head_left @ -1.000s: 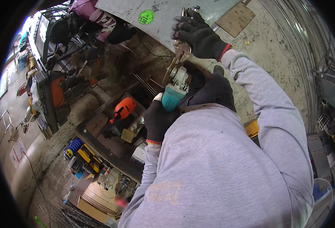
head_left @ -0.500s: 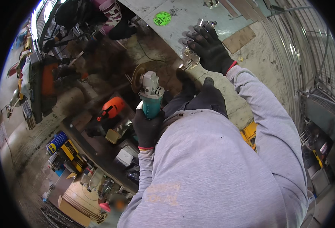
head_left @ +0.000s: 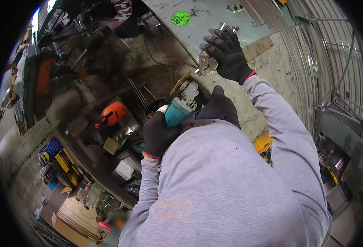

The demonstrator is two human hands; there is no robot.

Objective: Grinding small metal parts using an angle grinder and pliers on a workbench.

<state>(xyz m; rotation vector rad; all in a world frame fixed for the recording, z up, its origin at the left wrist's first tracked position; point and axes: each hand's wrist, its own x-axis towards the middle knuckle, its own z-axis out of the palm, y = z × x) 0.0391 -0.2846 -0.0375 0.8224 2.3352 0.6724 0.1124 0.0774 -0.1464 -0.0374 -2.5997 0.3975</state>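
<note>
My left hand (head_left: 158, 133), in a black glove with a red cuff, is wrapped round the teal body of an angle grinder (head_left: 183, 105). The tool is held at my waist, its yellowish disc (head_left: 180, 82) tilted up and away from me. My gloved right hand (head_left: 228, 57) reaches forward with its fingers stretched out over shiny metal parts (head_left: 206, 64) on the pale work surface (head_left: 181, 35). More bright metal shows past its fingertips. Whether the palm presses on these parts is hidden.
A round green sticker (head_left: 180, 18) marks the work surface. To the left, an orange bottle (head_left: 112, 113) and other items sit in a dark-framed bench. Long metal bars (head_left: 325, 53) line the right side. A person's patterned sleeve (head_left: 121, 12) shows at the far left.
The grinder has swung to the right, its disc head now tilting right instead of standing upright. My right hand stays over the metal parts. The whole view has shifted slightly.
</note>
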